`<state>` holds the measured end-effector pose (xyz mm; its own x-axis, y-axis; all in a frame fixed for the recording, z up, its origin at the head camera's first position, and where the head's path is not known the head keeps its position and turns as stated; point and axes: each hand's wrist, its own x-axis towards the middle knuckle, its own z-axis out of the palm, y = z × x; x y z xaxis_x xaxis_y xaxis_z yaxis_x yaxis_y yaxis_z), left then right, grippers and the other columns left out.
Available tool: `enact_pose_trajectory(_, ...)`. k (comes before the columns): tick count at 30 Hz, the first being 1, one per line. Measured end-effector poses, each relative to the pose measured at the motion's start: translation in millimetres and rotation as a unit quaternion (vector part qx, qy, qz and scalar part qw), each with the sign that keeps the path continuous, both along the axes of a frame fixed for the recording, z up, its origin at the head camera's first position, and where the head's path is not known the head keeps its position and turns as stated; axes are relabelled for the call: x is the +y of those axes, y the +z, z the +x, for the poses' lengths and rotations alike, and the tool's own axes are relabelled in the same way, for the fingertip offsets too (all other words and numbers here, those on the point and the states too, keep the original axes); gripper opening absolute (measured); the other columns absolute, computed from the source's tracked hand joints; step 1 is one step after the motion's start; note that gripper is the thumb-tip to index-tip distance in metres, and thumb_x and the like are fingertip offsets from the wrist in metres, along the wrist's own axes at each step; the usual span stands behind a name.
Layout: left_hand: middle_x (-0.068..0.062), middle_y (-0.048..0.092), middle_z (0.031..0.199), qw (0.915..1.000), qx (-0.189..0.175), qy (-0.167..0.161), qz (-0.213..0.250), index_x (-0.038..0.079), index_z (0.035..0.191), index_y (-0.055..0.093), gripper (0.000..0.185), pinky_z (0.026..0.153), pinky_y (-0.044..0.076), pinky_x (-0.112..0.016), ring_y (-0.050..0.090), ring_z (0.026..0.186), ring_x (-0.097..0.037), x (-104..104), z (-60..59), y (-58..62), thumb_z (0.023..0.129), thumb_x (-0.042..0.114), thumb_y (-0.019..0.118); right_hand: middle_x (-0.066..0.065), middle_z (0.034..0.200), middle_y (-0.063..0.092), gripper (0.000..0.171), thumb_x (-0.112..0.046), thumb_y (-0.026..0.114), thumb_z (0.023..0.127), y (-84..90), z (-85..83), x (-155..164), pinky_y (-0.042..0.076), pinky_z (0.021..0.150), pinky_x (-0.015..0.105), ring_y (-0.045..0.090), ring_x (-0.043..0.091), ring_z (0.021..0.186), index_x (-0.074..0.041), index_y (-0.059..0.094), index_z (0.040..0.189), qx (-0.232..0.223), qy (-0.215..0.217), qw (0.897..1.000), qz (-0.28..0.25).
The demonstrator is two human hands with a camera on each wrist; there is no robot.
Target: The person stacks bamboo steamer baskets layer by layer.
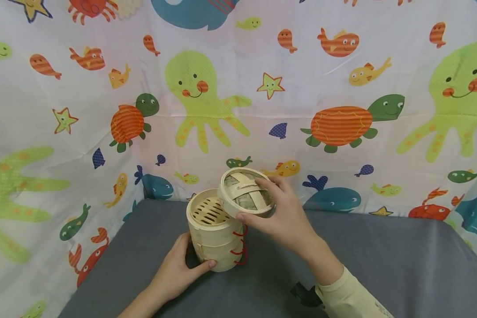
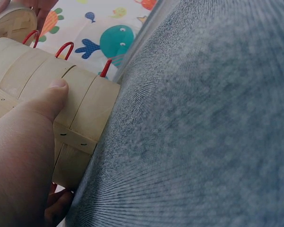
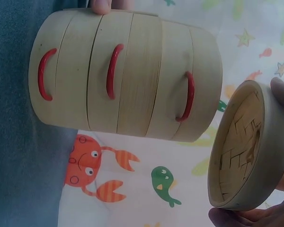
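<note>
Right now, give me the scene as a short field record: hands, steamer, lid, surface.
left hand: left hand grips the lower side of the steamer stack, thumb on its wall
right hand: right hand holds the lid by its rim
steamer: steamer stack, three bamboo tiers with red loop handles, upright, top open, slatted floor showing
lid: lid lifted off and tilted, at the stack's upper right edge; contact cannot be told
surface: grey cloth
backdrop: sea-animal print sheet
</note>
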<state>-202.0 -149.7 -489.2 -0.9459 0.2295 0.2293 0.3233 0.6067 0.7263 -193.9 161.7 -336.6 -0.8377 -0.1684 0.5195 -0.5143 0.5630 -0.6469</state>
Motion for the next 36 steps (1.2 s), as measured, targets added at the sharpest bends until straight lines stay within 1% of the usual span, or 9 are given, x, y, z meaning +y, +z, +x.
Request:
enact_pose_trajectory(6, -0.004, 0.053, 0.152, 1.0000, 0.007, 0.003, -0.005, 0.019, 0.165, 0.040, 0.103, 0.106, 0.053, -0.054, 0.059, 0.132, -0.021, 1, 0.6, 0.0, 0.087, 0.069, 0.084, 0.011, 0.155, 0.048, 0.088, -0.053, 0.095, 0.084, -1.3, -4.1, -10, 0.052, 0.102, 0.062, 0.051, 0.036, 0.137, -0.018, 0.060, 0.156, -0.007, 0.008, 1.000, -0.007)
enact_pose_trajectory(8, -0.003, 0.053, 0.153, 1.0000, 0.007, 0.005, -0.004, 0.020, 0.165, 0.040, 0.104, 0.107, 0.052, -0.055, 0.059, 0.133, -0.022, 0, 1.5, -1.7, 0.086, 0.070, 0.084, 0.010, 0.154, 0.049, 0.089, -0.054, 0.094, 0.084, -2.0, -6.6, -18, 0.053, 0.102, 0.060, 0.051, 0.034, 0.136, -0.018, 0.059, 0.157, -0.007, 0.020, 1.000, -0.009)
enact_pose_trajectory(12, 0.001, 0.051, 0.154, 1.0000, 0.002, 0.002, 0.004, 0.023, 0.166, 0.040, 0.106, 0.108, 0.052, -0.054, 0.059, 0.134, -0.019, -1, 1.4, -5.0, 0.084, 0.072, 0.084, 0.004, 0.150, 0.051, 0.090, -0.057, 0.093, 0.084, -3.3, -11.2, -32, 0.056, 0.099, 0.053, 0.055, 0.028, 0.130, -0.017, 0.058, 0.157, 0.001, 0.048, 0.999, -0.004)
enact_pose_trajectory(15, 0.002, 0.050, 0.155, 0.9999, 0.010, -0.001, 0.007, 0.024, 0.166, 0.040, 0.106, 0.108, 0.051, -0.053, 0.058, 0.135, -0.019, -1, 0.1, -4.4, 0.084, 0.073, 0.085, 0.004, 0.151, 0.050, 0.091, -0.059, 0.092, 0.084, -3.9, -13.5, -40, 0.057, 0.099, 0.052, 0.056, 0.026, 0.130, -0.018, 0.058, 0.158, 0.005, 0.058, 0.998, 0.001)
enact_pose_trajectory(19, 0.001, 0.050, 0.157, 0.9999, 0.017, -0.001, 0.001, 0.023, 0.166, 0.041, 0.107, 0.110, 0.050, -0.054, 0.056, 0.138, -0.021, -3, -1.8, -1.9, 0.083, 0.074, 0.085, 0.005, 0.155, 0.047, 0.091, -0.060, 0.091, 0.084, -3.1, -15.7, -49, 0.056, 0.101, 0.055, 0.055, 0.028, 0.132, -0.018, 0.058, 0.158, 0.004, 0.057, 0.998, 0.004)
enact_pose_trajectory(25, 0.000, 0.050, 0.156, 1.0000, 0.005, -0.006, -0.004, 0.023, 0.166, 0.039, 0.109, 0.110, 0.051, -0.052, 0.057, 0.136, -0.020, -2, -3.3, 0.2, 0.083, 0.076, 0.084, 0.006, 0.157, 0.047, 0.090, -0.059, 0.092, 0.084, -1.9, -17.6, -54, 0.055, 0.101, 0.056, 0.054, 0.030, 0.135, -0.019, 0.059, 0.157, 0.002, 0.058, 0.998, 0.009)
enact_pose_trajectory(29, 0.000, 0.051, 0.155, 1.0000, 0.000, -0.004, -0.005, 0.022, 0.167, 0.039, 0.110, 0.109, 0.052, -0.052, 0.058, 0.134, -0.020, -1, -3.0, 2.1, 0.083, 0.076, 0.083, 0.008, 0.157, 0.048, 0.090, -0.059, 0.092, 0.084, -1.5, -17.6, -56, 0.055, 0.101, 0.058, 0.054, 0.032, 0.135, -0.018, 0.059, 0.157, 0.004, 0.058, 0.998, 0.012)
enact_pose_trajectory(32, 0.000, 0.051, 0.155, 1.0000, -0.004, -0.002, -0.006, 0.022, 0.167, 0.039, 0.110, 0.108, 0.052, -0.052, 0.059, 0.134, -0.020, -2, -2.7, 2.9, 0.083, 0.077, 0.083, 0.009, 0.157, 0.048, 0.089, -0.059, 0.092, 0.083, -3.2, -18.1, -57, 0.056, 0.100, 0.058, 0.054, 0.033, 0.134, -0.018, 0.060, 0.156, 0.004, 0.058, 0.998, 0.017)
enact_pose_trajectory(36, -0.001, 0.051, 0.156, 0.9999, -0.008, 0.002, -0.006, 0.021, 0.166, 0.040, 0.109, 0.109, 0.051, -0.053, 0.058, 0.136, -0.022, -4, -1.4, 2.4, 0.083, 0.077, 0.082, 0.008, 0.156, 0.049, 0.088, -0.058, 0.093, 0.083, -7.5, -21.3, -60, 0.056, 0.100, 0.056, 0.053, 0.031, 0.135, -0.018, 0.061, 0.155, 0.005, 0.066, 0.998, 0.021)
